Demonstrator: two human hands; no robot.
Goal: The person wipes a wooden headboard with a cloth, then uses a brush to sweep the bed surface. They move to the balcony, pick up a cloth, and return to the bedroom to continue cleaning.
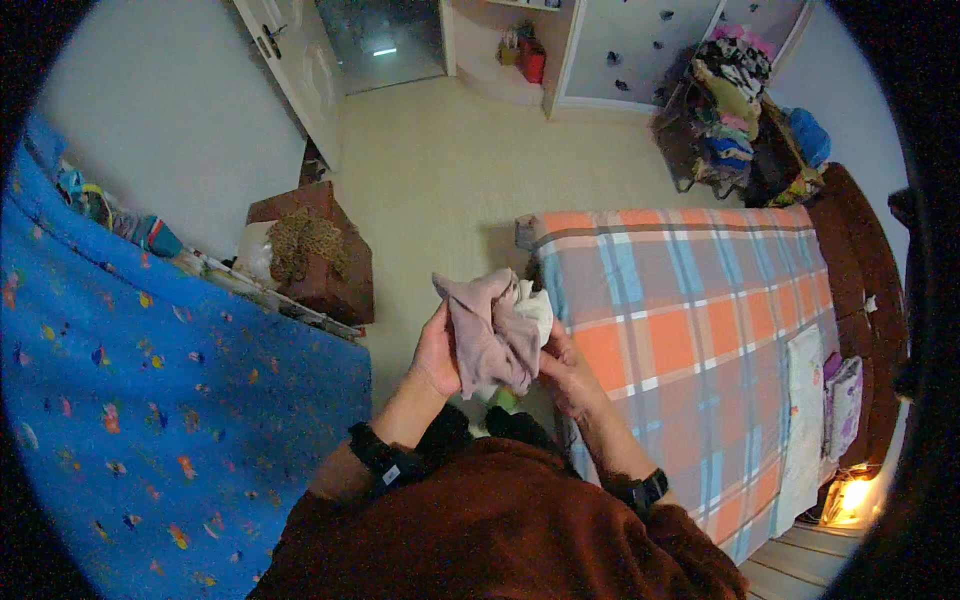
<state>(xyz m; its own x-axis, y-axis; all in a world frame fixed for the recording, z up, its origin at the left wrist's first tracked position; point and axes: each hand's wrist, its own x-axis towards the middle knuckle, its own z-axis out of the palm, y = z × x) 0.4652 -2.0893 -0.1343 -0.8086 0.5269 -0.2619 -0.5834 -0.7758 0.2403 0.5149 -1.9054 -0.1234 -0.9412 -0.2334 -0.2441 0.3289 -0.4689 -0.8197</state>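
Note:
A crumpled mauve cloth [487,337] is held up in front of my body, between both hands. My left hand [439,351] grips its left side, with the fingers partly hidden behind the fabric. On the other side my right hand [564,366] has hold of the cloth's lower right part. A white cloth [534,309] shows among the folds at the right, next to my right hand's fingers. Whether the two cloths are joined cannot be told. Black bands are on both wrists.
To the right stands a bed with a plaid cover [675,337]. A bed with a blue patterned cover [187,420] fills the left. A brown box [352,262] with leopard-print fabric [304,244] stands ahead left. Piled clothes [727,112] lie at the back right, and a door [300,75] stands ajar.

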